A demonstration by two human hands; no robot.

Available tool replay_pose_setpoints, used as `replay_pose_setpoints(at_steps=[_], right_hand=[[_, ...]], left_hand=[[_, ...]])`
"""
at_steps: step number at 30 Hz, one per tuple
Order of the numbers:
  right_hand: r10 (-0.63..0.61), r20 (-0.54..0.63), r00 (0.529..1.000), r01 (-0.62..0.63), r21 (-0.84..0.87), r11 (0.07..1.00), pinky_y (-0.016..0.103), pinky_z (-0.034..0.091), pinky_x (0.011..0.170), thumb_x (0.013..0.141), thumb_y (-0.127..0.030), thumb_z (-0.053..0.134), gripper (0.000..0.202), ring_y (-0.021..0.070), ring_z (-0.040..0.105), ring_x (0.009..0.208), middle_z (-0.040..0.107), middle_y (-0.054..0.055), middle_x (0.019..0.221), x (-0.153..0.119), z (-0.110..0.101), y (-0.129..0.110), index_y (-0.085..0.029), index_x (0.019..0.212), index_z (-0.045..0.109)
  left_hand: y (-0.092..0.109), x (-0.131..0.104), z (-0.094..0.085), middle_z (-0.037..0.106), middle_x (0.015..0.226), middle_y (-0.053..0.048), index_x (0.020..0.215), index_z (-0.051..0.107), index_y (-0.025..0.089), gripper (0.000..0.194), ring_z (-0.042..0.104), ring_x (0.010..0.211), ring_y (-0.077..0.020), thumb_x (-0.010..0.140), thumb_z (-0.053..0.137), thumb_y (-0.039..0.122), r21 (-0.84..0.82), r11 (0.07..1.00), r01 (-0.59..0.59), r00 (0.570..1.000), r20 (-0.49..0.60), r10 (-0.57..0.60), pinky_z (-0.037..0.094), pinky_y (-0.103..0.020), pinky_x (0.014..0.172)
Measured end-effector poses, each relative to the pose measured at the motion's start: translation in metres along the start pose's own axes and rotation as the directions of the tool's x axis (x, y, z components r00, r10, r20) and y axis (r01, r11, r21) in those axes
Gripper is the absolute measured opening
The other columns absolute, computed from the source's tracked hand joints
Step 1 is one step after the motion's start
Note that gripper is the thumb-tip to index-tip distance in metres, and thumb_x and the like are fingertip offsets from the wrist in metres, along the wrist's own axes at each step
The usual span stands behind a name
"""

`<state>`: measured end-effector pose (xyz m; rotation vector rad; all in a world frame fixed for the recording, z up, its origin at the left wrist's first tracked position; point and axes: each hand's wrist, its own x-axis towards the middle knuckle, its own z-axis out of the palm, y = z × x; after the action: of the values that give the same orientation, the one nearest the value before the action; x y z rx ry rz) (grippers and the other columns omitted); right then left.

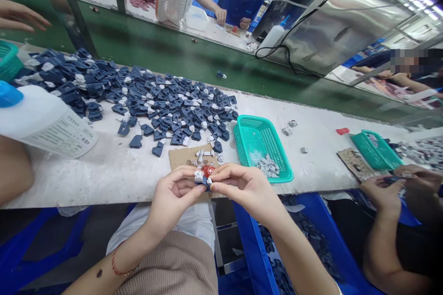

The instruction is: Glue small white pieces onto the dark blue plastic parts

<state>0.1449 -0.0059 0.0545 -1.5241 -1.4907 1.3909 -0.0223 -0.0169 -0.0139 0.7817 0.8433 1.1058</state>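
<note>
Close to the table's front edge, my left hand (180, 187) pinches a small dark blue plastic part (204, 184) with a white piece on its top. My right hand (244, 183) is closed at the part's right side, and a small white piece (209, 181) shows by its fingertips. Just behind my fingers is a round red item (208, 170), partly covered. Under and behind it lies a brown cardboard piece (177, 156) with loose grey-white pieces (205, 153) on it.
A large pile of blue parts with white pieces (155, 97) spreads over the table's left. A green basket (287, 173) holds small grey pieces. A white bottle (55, 120) stands left. At right, a co-worker's hands (391, 189) work near another green basket (372, 152). Below is a blue crate (249, 244).
</note>
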Motion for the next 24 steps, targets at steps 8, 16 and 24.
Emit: replay_pose_setpoints(at_steps=[8, 16, 24], right_hand=[[-0.053, -0.019, 0.998, 0.05, -0.137, 0.989, 0.031, 0.055, 0.082, 0.075, -0.024, 0.075, 0.005, 0.0202, 0.069, 0.086, 0.073, 0.004, 0.088, -0.005, 0.001, -0.004, -0.02, 0.078, 0.073], [-0.029, -0.067, 0.997, 0.042, 0.212, 0.976, 0.026, 0.054, 0.069, 0.09, -0.051, 0.057, 0.034, 0.015, 0.065, 0.077, 0.071, 0.004, 0.092, -0.006, 0.012, 0.013, -0.023, 0.101, 0.07], [-0.017, -0.118, 0.993, 0.068, 0.442, 0.894, 0.025, 0.051, 0.079, 0.088, -0.039, 0.065, 0.018, 0.0156, 0.066, 0.089, 0.072, 0.002, 0.098, 0.001, 0.047, 0.022, -0.025, 0.097, 0.071]], left_hand=[[0.003, -0.002, 0.002, 0.064, 0.1, -0.005, 0.079, 0.071, 0.018, 0.011, 0.069, 0.087, -0.0185, 0.07, 0.077, 0.018, -0.031, 0.999, 0.006, 1.0, -0.008, -0.007, 0.058, -0.026, 0.078], [0.008, -0.001, 0.004, 0.065, 0.108, -0.006, 0.081, 0.07, 0.018, 0.019, 0.069, 0.087, -0.0199, 0.066, 0.081, 0.022, -0.125, 0.987, 0.096, 0.995, 0.007, -0.096, 0.059, -0.028, 0.076], [0.0, -0.001, 0.008, 0.057, 0.132, -0.006, 0.084, 0.073, 0.02, 0.014, 0.067, 0.103, -0.0201, 0.071, 0.079, 0.019, -0.184, 0.983, 0.003, 0.999, -0.041, -0.011, 0.058, -0.022, 0.077]])
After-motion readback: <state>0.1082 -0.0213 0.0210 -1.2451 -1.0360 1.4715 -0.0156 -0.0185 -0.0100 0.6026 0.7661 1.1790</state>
